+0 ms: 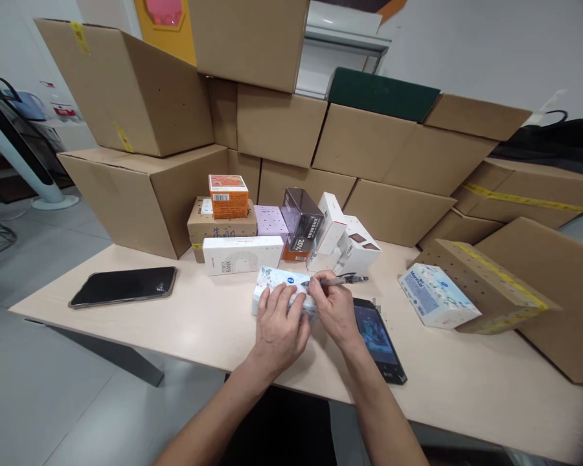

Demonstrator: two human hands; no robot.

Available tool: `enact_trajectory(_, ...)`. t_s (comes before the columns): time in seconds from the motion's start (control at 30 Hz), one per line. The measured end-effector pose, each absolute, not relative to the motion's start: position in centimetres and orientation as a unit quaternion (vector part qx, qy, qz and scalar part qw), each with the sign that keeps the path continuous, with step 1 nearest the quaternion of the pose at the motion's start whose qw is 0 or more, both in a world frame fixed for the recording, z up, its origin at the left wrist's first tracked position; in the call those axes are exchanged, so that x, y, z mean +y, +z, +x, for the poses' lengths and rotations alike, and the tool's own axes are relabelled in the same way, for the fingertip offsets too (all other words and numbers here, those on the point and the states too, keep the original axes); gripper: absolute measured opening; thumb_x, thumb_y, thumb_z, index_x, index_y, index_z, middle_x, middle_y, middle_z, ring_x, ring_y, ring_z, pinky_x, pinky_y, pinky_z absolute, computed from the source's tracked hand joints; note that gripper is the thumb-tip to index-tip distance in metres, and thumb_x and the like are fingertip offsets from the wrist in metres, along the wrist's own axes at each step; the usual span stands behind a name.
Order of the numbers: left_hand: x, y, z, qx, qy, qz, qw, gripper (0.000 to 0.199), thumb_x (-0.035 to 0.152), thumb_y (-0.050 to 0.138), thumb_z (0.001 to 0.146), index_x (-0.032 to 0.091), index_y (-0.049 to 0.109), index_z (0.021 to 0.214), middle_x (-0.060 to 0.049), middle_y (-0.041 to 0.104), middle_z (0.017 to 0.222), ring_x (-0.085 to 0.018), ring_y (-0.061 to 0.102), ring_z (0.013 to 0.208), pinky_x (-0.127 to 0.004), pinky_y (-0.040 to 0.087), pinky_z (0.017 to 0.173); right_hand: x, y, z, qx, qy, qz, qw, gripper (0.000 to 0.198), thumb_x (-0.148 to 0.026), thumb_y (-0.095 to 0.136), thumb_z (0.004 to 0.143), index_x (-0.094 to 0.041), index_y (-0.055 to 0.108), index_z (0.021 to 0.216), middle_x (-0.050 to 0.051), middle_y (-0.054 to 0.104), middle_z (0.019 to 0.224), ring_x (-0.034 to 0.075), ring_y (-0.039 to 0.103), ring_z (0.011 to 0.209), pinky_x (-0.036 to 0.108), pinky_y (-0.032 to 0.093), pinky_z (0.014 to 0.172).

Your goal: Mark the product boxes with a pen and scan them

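A white and light-blue tissue pack [272, 277] with a small blue round mark lies on the table in front of me. My left hand [280, 323] rests over its near side, fingers bent on the top, and steadies it. In my right hand [334, 310] is a dark, partly clear pen [342, 280], pinched between thumb and fingers. The pen's tip meets the pack's upper face near its right end, close to my left fingertips. Any mark under the tip is too small to make out. Beneath my right wrist lies a black tablet [379, 343] with its screen lit, partly covered.
A dark phone [124, 286] lies on the left. Behind the pack stand a white power bank box [243, 255], an orange box [228, 197], a purple box [271, 221] and a dark box [301, 217]. Another tissue pack [437, 296] leans rightward against cardboard boxes [505, 278].
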State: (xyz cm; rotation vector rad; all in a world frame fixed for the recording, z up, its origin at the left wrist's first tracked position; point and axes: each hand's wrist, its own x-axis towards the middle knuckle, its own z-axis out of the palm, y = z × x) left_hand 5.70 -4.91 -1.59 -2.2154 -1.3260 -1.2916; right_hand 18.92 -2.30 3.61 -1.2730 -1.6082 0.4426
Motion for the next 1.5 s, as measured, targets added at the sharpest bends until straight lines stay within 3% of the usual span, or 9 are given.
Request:
enact_trajectory(0.43, -4.8, -1.6, 5.7, -0.460, -0.437, -0.762, 0.129, 0.029, 0.021, 0.060, 0.089, 0.014, 0.065, 0.117, -0.014, 0.068, 0.122, -0.032, 0.059, 0.120, -0.049, 0.029, 0.113, -2.7, 2.4, 19.7, -0.590, 0.172, -0.538, 0.577, 0.026, -0.044, 0.046, 0.098, -0.020, 0.056, 0.094, -0.004, 0.058, 0.068, 0.012, 0.054, 0.054, 0.024, 0.046, 0.057)
enact_trajectory(0.57, -4.4, -1.7, 5.9, -0.464, -0.436, -0.757, 0.147, 0.027, 0.018, 0.059, 0.091, 0.015, 0.065, 0.117, -0.013, 0.069, 0.122, -0.031, 0.060, 0.120, -0.048, 0.031, 0.112, -4.8, 1.4, 21.8, -0.579, 0.071, -0.581, 0.568, 0.027, -0.039, 0.046, 0.099, -0.019, 0.060, 0.111, 0.005, 0.068, 0.097, 0.016, 0.064, 0.074, 0.030, 0.053, 0.072)
enact_trajectory(0.7, -4.2, -1.8, 6.1, -0.463, -0.442, -0.754, 0.150, 0.030, 0.015, 0.059, 0.091, 0.014, 0.063, 0.120, -0.013, 0.069, 0.123, -0.032, 0.059, 0.121, -0.050, 0.033, 0.112, -7.2, 0.1, 23.5, -0.683, -0.055, -0.642, 0.344, 0.041, -0.011, 0.038, 0.094, -0.018, 0.058, 0.129, 0.013, 0.063, 0.124, 0.024, 0.062, 0.110, 0.037, 0.051, 0.091)
enact_trajectory(0.83, -4.5, -2.0, 5.9, -0.426, -0.493, -0.743, 0.152, 0.037, 0.007, 0.058, 0.085, 0.013, 0.063, 0.122, -0.015, 0.067, 0.123, -0.035, 0.055, 0.126, -0.055, 0.039, 0.109, -7.9, -0.1, 22.8, -0.699, -0.081, -0.707, 0.070, 0.061, 0.006, 0.035, 0.084, -0.014, 0.052, 0.139, 0.017, 0.058, 0.131, 0.025, 0.064, 0.104, 0.033, 0.051, 0.084)
enact_trajectory(0.93, -4.9, -2.0, 5.7, -0.338, -0.544, -0.757, 0.131, 0.035, 0.003, 0.057, 0.081, 0.015, 0.066, 0.113, -0.014, 0.068, 0.112, -0.031, 0.057, 0.117, -0.048, 0.050, 0.100, -7.1, 0.1, 21.8, -0.696, -0.077, -0.714, 0.000, 0.050, -0.001, 0.037, 0.091, -0.015, 0.055, 0.136, 0.016, 0.062, 0.123, 0.024, 0.066, 0.094, 0.031, 0.050, 0.074)
enact_trajectory(1.1, -5.1, -2.0, 5.5, -0.250, -0.528, -0.808, 0.076, 0.025, 0.003, 0.053, 0.080, 0.015, 0.067, 0.097, -0.010, 0.068, 0.089, -0.021, 0.060, 0.086, -0.037, 0.055, 0.080, -6.1, -0.3, 21.8, -0.704, -0.063, -0.707, 0.018, 0.049, -0.004, 0.036, 0.094, -0.015, 0.053, 0.138, 0.014, 0.066, 0.114, 0.022, 0.066, 0.091, 0.030, 0.049, 0.074)
enact_trajectory(1.23, -5.2, -2.1, 5.4, -0.253, -0.504, -0.824, 0.062, 0.023, 0.005, 0.051, 0.083, 0.016, 0.068, 0.094, -0.009, 0.069, 0.085, -0.019, 0.060, 0.077, -0.034, 0.051, 0.071, -8.7, -1.6, 24.2, -0.672, -0.136, -0.698, 0.208, 0.047, -0.029, 0.037, 0.102, -0.012, 0.043, 0.146, 0.019, 0.062, 0.124, 0.028, 0.061, 0.108, 0.040, 0.049, 0.090)
enact_trajectory(1.37, -5.4, -2.1, 5.5, -0.257, -0.493, -0.829, 0.059, 0.024, 0.007, 0.049, 0.085, 0.017, 0.069, 0.095, -0.008, 0.070, 0.082, -0.019, 0.061, 0.073, -0.032, 0.048, 0.065, -12.9, -4.3, 27.4, -0.545, -0.188, -0.759, 0.303, 0.100, -0.079, 0.040, 0.086, 0.000, 0.038, 0.147, 0.032, 0.056, 0.128, 0.043, 0.056, 0.113, 0.057, 0.045, 0.093)
enact_trajectory(1.5, -5.6, -2.1, 5.9, -0.261, -0.474, -0.840, 0.051, 0.023, 0.008, 0.048, 0.086, 0.016, 0.069, 0.093, -0.008, 0.071, 0.080, -0.019, 0.062, 0.070, -0.032, 0.050, 0.064, -14.7, -6.5, 28.5, -0.520, -0.128, -0.806, 0.253, 0.118, -0.089, 0.036, 0.078, 0.007, 0.036, 0.147, 0.034, 0.059, 0.121, 0.046, 0.054, 0.115, 0.058, 0.045, 0.093)
